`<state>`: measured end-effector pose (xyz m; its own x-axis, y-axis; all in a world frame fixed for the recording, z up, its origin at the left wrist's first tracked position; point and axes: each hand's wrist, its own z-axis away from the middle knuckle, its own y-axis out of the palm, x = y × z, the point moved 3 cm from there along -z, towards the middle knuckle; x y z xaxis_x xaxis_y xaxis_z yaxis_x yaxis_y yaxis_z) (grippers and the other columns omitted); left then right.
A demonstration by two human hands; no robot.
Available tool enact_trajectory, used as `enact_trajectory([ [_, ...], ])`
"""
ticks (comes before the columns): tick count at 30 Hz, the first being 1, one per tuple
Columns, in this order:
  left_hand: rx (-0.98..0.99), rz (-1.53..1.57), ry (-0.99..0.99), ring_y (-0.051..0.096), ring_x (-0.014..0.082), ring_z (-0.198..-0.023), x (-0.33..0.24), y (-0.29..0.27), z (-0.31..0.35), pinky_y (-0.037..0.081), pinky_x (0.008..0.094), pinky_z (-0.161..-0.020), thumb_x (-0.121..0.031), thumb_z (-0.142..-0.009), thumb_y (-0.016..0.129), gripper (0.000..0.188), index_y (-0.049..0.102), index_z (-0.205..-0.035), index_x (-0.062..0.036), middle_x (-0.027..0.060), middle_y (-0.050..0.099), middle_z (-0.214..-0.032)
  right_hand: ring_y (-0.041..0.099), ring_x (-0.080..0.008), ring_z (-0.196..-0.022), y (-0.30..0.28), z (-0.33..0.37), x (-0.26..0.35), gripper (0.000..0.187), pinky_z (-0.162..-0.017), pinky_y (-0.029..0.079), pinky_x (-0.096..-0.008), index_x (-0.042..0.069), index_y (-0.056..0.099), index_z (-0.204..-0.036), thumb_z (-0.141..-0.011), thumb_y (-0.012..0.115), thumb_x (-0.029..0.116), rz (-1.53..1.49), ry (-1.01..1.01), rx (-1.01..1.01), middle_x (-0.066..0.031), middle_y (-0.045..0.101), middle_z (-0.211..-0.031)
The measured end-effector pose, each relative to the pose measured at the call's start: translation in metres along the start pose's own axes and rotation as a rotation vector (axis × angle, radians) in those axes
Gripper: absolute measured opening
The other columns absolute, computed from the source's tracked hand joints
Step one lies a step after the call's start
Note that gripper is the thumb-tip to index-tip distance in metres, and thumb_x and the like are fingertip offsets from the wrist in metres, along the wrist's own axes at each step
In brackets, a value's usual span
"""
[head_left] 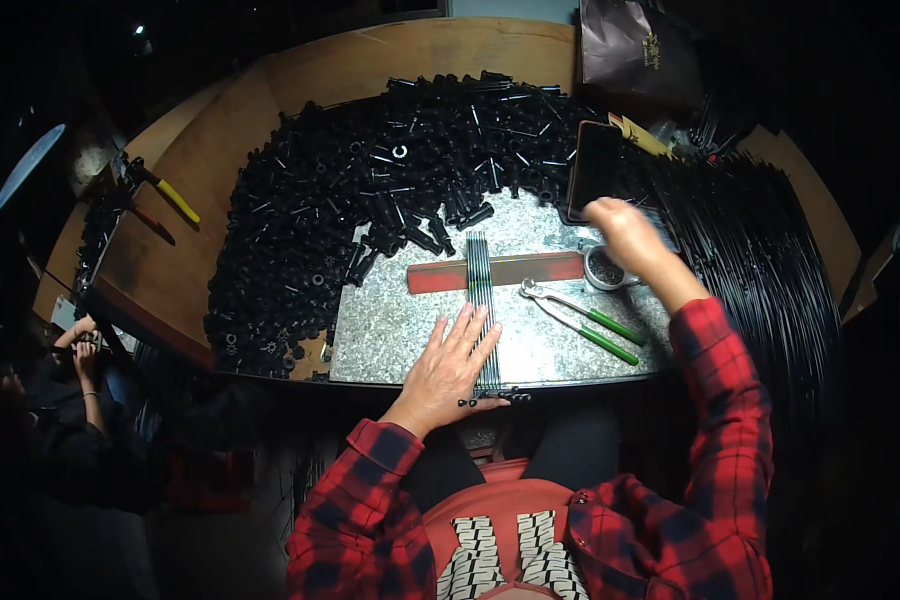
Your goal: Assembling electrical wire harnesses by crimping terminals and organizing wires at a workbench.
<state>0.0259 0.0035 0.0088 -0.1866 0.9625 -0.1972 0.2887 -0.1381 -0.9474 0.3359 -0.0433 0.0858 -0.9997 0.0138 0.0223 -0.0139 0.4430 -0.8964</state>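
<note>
My left hand [446,365] lies with its fingers stretched out against a row of thin dark rods [478,260]. The rods rest side by side across a red bar [435,277], with small black knobs at their near ends. Just beside the phone and above a small white cup [604,270] is my right hand [625,238]. Its fingers are curled together, and whatever they may hold is hidden. The cup contains small dark pieces. Pincers with green handles [595,325] lie between the rods and the cup, touched by neither hand.
Black tubular parts [370,170] are heaped along the back and left of the speckled board [390,345]. A phone [595,165] leans at the back. Many long dark rods [760,270] lie at the right. At far left, another person's hands [85,345] are at work.
</note>
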Motion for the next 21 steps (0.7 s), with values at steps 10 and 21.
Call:
enact_trajectory([
  [10,-0.04,0.005,0.03,0.026,0.0381,-0.139,0.0,0.002,-0.001,0.026,0.0528,-0.11,-0.049,-0.062,0.078,0.103,0.034,-0.143,-0.0049,0.0232,0.03,-0.148,0.06,-0.0282,-0.086,0.07,-0.036,0.067,0.019,-0.071,0.052,-0.0392,0.008,0.066,-0.091,-0.082,0.05,0.01,-0.007,-0.098,-0.019,-0.0105,0.059,-0.085],
  [21,-0.046,-0.031,0.015,0.031,0.0359,-0.138,0.001,0.002,-0.002,0.029,0.0526,-0.109,-0.003,-0.081,0.05,0.06,0.04,-0.14,-0.0042,0.0217,0.035,-0.146,0.059,-0.0258,-0.086,0.077,-0.034,0.067,0.02,-0.07,0.052,-0.037,0.008,0.067,-0.098,-0.081,0.059,0.013,0.072,-0.07,-0.021,-0.0082,0.059,-0.085],
])
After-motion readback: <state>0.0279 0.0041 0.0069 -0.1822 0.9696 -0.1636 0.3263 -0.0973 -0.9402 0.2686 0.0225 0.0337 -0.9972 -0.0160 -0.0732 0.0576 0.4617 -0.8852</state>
